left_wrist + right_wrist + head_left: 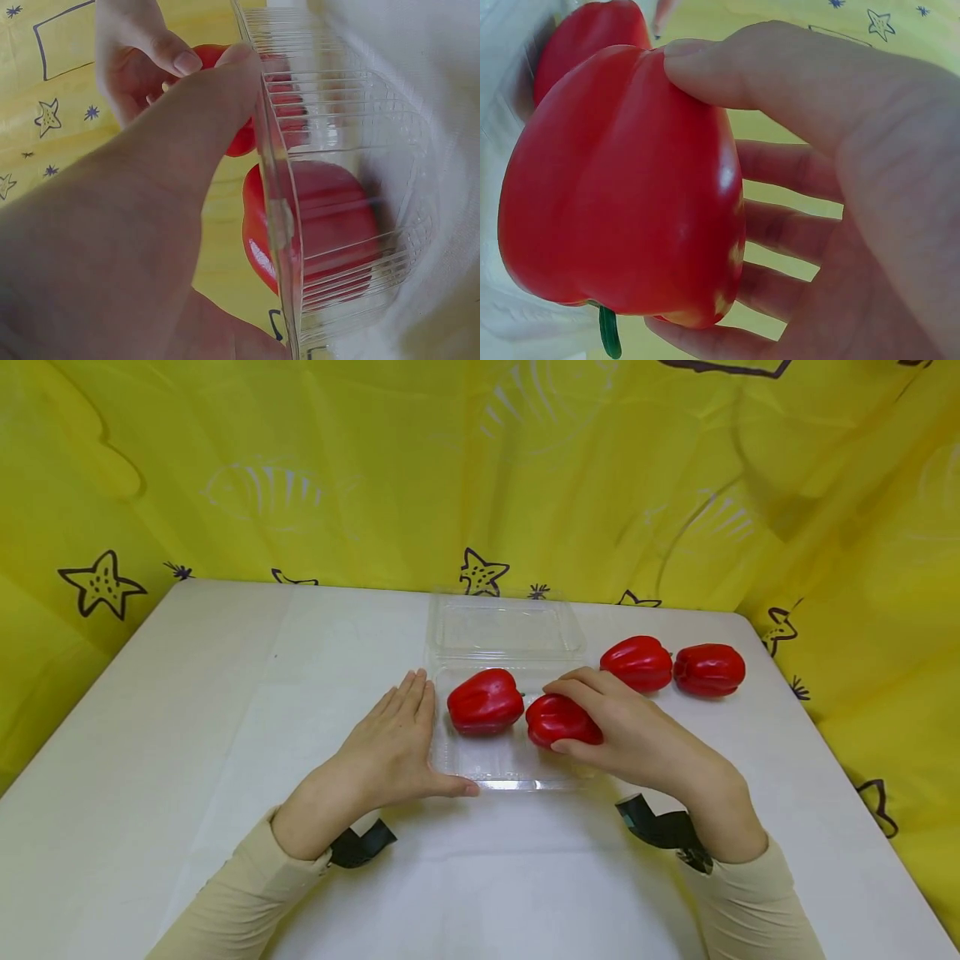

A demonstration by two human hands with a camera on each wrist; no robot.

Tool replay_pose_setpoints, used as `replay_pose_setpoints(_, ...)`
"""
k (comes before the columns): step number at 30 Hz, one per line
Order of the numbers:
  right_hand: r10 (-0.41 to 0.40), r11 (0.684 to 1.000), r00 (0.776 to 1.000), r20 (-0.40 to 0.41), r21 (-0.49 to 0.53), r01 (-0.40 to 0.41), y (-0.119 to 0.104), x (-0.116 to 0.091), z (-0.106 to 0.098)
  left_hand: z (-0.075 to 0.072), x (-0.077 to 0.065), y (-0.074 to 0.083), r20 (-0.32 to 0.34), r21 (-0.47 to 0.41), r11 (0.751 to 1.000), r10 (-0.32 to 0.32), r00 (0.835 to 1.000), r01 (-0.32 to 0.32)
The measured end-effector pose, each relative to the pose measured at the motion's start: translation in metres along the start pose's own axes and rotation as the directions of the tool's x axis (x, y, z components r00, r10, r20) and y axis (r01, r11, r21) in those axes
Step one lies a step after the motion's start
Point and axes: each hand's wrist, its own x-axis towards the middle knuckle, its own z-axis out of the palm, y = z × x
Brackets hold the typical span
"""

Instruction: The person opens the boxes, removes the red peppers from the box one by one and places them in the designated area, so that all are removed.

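Observation:
My right hand (626, 722) grips a red bell pepper (558, 722) over the right half of a clear plastic clamshell box (517, 783). In the right wrist view, thumb and fingers curl round this pepper (622, 187), its green stem showing. A second red bell pepper (486, 702) lies in the box's left half. At the box's left side rests my left hand (390, 752), fingers straight along the wall and thumb at the front rim. The left wrist view shows the lying pepper (330, 225) through the ribbed wall, with the left thumb on the rim.
Two more red bell peppers (636, 663) (709, 670) lie on the white table (187, 693) to the right of the box. The box's hinged lid (506, 627) is folded back behind it. A yellow patterned curtain (375, 468) hangs around the table's back and sides.

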Motion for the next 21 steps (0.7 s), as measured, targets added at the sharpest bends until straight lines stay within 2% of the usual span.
replay_pose_setpoints(11,0.063,0.998,0.998,-0.03,0.015,-0.063,0.004,-0.009,-0.013,0.001,0.0,0.0,-0.004,0.002,1.0,0.01,1.0,-0.01)
replay_pose_setpoints(21,0.09,0.993,0.989,-0.12,-0.06,-0.098,0.007,-0.014,-0.02,0.0,-0.001,0.001,-0.009,0.006,1.0,0.016,1.0,-0.016)
